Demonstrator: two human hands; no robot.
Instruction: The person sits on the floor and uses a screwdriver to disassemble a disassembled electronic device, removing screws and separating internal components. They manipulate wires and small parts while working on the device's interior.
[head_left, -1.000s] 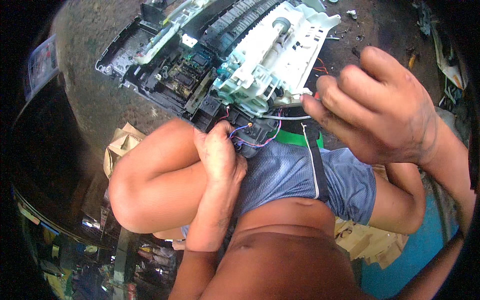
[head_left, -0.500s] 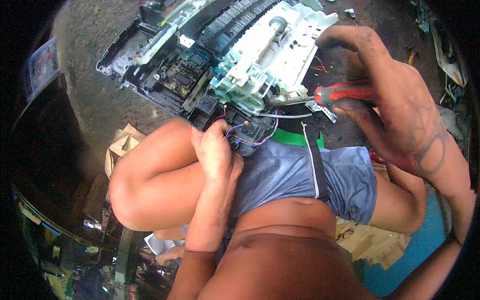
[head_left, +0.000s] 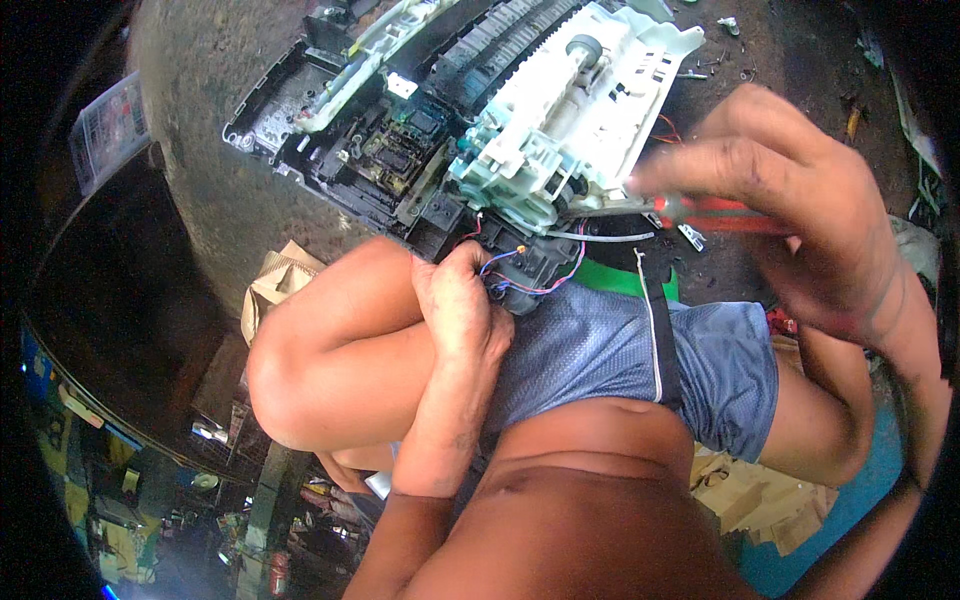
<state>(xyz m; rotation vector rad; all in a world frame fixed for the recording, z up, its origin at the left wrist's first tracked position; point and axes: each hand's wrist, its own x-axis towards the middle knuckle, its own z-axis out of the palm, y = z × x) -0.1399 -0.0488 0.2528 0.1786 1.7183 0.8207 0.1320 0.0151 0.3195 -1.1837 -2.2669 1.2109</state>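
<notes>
A partly dismantled printer (head_left: 625, 95), with white plastic rollers and gears beside a black frame, lies tilted against my raised knee and lap. My left hand (head_left: 462, 305) is closed round the black corner of its near end, next to loose blue, pink and red wires (head_left: 540, 290). From the right, my right hand (head_left: 825, 205) grips a screwdriver (head_left: 725, 215) with a red and grey handle. Its shaft points left toward the near end of the white part; the tip is hidden among the parts. The fingers of the right hand are blurred over the handle.
Small metal pieces (head_left: 729, 25) and screws lie on the dark ground at the upper right. Brown cardboard (head_left: 280, 285) is behind my knee. A clear plastic container (head_left: 110, 130) stands at the far left, above a dark round-edged shape. Mixed scrap (head_left: 205, 540) fills the lower left.
The fingers of my right hand have come down from beside the white part to over the screwdriver handle. My left hand keeps its hold. The whole view has shifted slightly.
</notes>
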